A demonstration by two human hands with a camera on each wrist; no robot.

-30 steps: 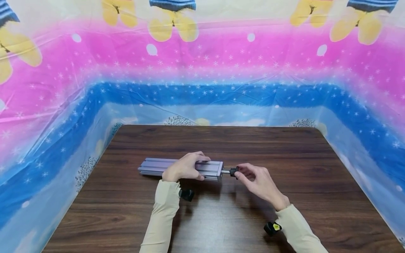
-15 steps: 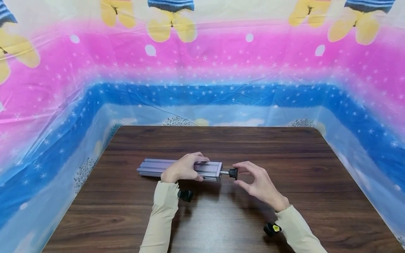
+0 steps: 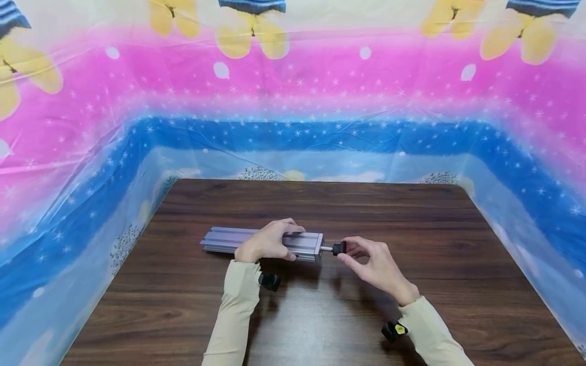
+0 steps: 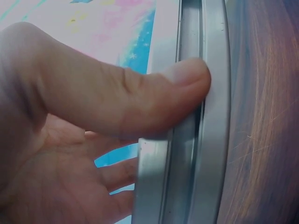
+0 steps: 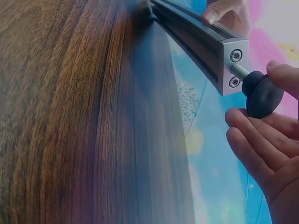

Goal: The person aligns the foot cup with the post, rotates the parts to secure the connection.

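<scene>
A silver aluminium profile (image 3: 305,246) lies lengthwise across the table. My left hand (image 3: 267,243) grips it from above; in the left wrist view the thumb presses against a grooved side of the profile (image 4: 216,135). From the right end plate (image 5: 226,58), which bears two hex screws, sticks out a threaded rod (image 5: 239,71) with a black levelling foot (image 5: 266,97) at its tip. My right hand (image 3: 379,262) holds the foot's rim between thumb and fingers, as the right wrist view shows. Part of the foot is hidden behind the thumb.
The dark wood-grain table (image 3: 320,203) carries the work. A pink and blue printed cloth (image 3: 297,101) hangs round its back and sides. Black wrist-worn devices sit at both sleeves, and no other loose objects show.
Half a second ago the right fingers were spread wider around the foot; now they have closed in on it again. The left hand and the profile stay in place.
</scene>
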